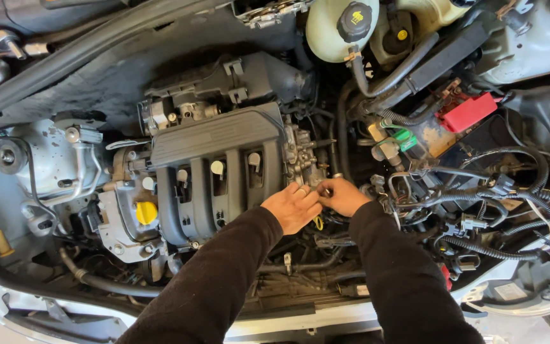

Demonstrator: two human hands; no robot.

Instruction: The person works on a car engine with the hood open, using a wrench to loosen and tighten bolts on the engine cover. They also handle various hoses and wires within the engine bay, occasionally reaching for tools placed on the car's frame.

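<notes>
Yellow dipstick handle [318, 222] downward, below hands.

Intake manifold [214, 169]: matt black ribbed plastic, dusty. Oil filler cap [146, 212]: glossy yellow plastic. Coolant tank [332, 25]: translucent whitish plastic, smooth black cap. Battery terminal cover [469, 111]: red plastic. Wiring conduit [510, 251]: corrugated black plastic. Sleeves [224, 280]: dark matt cloth.

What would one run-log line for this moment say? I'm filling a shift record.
left hand: on intake manifold edge | right hand: fingers at small part beside engine, grip unclear | yellow oil cap: on
</notes>
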